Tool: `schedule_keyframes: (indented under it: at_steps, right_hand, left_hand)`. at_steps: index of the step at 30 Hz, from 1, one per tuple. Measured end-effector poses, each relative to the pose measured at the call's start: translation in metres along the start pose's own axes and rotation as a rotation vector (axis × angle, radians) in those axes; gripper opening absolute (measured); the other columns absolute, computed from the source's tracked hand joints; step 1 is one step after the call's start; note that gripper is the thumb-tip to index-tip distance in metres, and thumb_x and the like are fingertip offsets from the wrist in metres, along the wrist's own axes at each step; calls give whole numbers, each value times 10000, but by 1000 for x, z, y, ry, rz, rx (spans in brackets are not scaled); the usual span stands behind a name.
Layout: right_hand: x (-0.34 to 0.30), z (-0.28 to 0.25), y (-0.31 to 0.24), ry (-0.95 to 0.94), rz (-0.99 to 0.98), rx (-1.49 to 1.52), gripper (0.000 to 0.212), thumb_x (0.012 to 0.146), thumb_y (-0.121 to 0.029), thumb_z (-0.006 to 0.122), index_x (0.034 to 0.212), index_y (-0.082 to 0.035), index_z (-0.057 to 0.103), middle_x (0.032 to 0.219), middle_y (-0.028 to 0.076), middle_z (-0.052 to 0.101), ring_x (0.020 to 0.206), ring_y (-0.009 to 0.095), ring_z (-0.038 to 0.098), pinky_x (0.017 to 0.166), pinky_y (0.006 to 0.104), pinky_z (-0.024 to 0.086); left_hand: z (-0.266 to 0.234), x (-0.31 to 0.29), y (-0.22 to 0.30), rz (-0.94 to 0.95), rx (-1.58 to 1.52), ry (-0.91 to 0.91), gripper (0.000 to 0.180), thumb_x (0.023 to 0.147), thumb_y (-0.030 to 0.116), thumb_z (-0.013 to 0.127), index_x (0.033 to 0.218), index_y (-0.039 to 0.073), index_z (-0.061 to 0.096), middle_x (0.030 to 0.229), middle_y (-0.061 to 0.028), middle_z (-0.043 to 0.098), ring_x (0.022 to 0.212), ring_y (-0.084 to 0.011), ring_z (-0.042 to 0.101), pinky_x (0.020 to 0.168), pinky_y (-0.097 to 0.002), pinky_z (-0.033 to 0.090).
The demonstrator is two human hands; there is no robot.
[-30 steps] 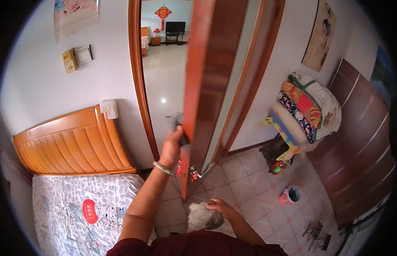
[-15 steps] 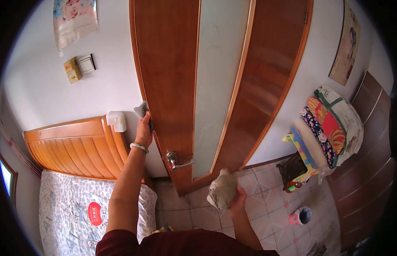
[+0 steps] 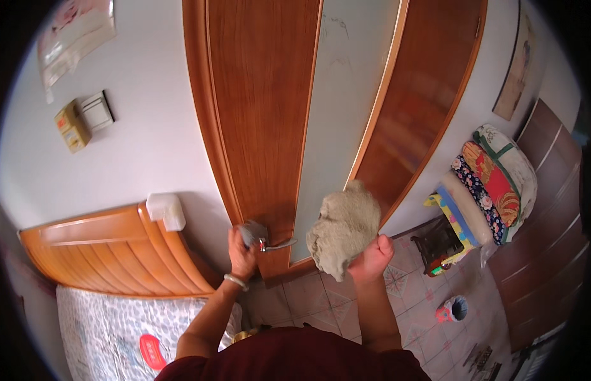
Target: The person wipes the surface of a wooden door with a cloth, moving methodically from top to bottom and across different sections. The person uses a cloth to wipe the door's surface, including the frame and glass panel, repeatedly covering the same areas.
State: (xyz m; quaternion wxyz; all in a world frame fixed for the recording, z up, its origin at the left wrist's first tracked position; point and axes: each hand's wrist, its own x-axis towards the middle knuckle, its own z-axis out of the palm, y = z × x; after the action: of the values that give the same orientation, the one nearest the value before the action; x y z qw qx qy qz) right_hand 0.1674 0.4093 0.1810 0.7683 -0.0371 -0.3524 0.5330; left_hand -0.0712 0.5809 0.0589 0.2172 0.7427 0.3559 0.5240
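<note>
My left hand (image 3: 243, 254) is wrapped round what looks, through the blur, like a grey cloth (image 3: 251, 233), at the metal handle (image 3: 281, 244) of the wooden door (image 3: 260, 114). My right hand (image 3: 374, 259) grips a bunched beige cloth (image 3: 344, 227) in front of the door. Left of the door is the bed (image 3: 117, 324); right of it, folded quilts (image 3: 492, 184) are stacked, and a small bin (image 3: 443, 314) stands on the tiled floor (image 3: 407, 320).
</note>
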Motion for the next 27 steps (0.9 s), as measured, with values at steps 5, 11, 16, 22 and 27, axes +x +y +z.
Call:
schedule_keyframes:
  at_steps: [5, 11, 16, 22, 27]
  right_hand:
    - [75, 7, 32, -162, -10, 215, 738, 965, -414, 550, 1543, 0, 354, 1582, 152, 416, 1438, 373, 401, 1166, 570, 333]
    - [130, 10, 49, -225, -87, 288, 633, 947, -376, 547, 1465, -18, 475, 1469, 178, 529, 1354, 369, 504, 1088, 558, 455]
    - [160, 15, 35, -261, -131, 218, 639, 931, -364, 587, 1458, -18, 482, 1451, 172, 543, 1332, 364, 524, 1072, 539, 475]
    - [195, 14, 31, -281, -92, 241, 640, 910, -343, 632, 1441, -11, 502, 1428, 164, 564, 1310, 359, 543, 1069, 521, 477]
    - [205, 18, 26, -268, -71, 192, 642, 892, -325, 670, 1428, -5, 519, 1409, 156, 581, 1292, 354, 559, 1067, 506, 479]
  left_hand:
    - [5, 22, -42, 188, 239, -480, 536, 794, 25, 672, 1320, 61, 574, 1427, -156, 523, 1157, -420, 597, 966, -453, 528]
    - [25, 42, -63, 117, 405, -680, 556, 845, 101, 623, 1395, 133, 552, 1496, -124, 489, 1159, -402, 629, 930, -489, 557]
    - [38, 49, -89, 209, 437, -643, 500, 864, 130, 606, 1361, 172, 572, 1477, -90, 495, 1152, -401, 628, 883, -511, 566]
    - [42, 60, -105, 117, 452, -714, 493, 856, 162, 684, 1336, 235, 594, 1433, -42, 529, 1250, -382, 569, 962, -498, 548]
    - [39, 72, -106, 14, 458, -760, 509, 820, 195, 736, 1312, 185, 606, 1366, -47, 584, 1172, -338, 635, 931, -478, 557]
